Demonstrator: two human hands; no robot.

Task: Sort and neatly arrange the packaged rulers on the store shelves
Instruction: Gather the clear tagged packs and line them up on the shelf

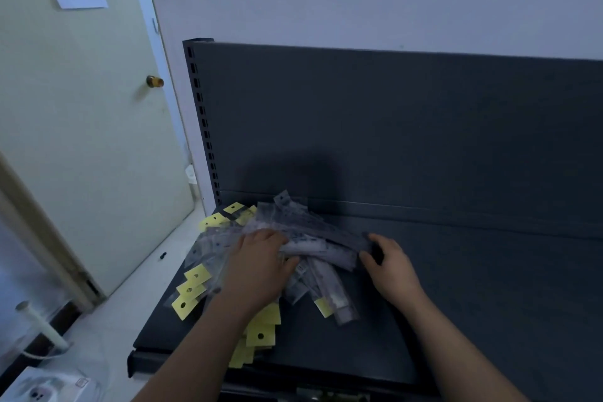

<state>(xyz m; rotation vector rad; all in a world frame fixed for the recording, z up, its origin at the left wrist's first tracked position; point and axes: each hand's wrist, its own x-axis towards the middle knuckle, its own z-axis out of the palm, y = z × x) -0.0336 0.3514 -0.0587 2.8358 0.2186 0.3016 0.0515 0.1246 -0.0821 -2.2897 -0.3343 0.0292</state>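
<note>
Fingers (267,236) of our left hand (257,266) curl over the packaged rulers (313,240); our right hand (393,266) pinches the bundle's other end. The pile lies at the left edge of the shelf (473,287), yellow header cards (191,287) splayed.

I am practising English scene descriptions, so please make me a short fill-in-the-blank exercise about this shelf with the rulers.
1. The packaged rulers lie in a messy pile on the ____ half of the shelf.
2. Their header cards are ____ in colour.
3. The left hand and the right hand grip rulers; the ____ one is farther from the door.
Missing words: left; yellow; right.
</note>
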